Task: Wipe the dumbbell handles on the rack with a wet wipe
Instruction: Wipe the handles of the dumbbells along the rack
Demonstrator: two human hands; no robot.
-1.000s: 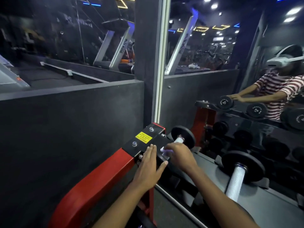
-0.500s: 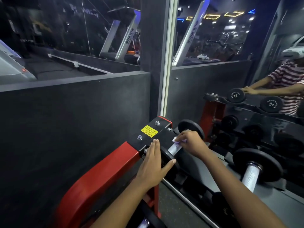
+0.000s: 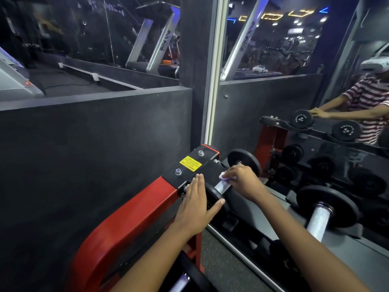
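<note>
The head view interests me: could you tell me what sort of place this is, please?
Most likely a gym. Dumbbells lie on a red rack against a mirror, and treadmills stand behind the glass. The right hand holds a wipe on one handle.
</note>
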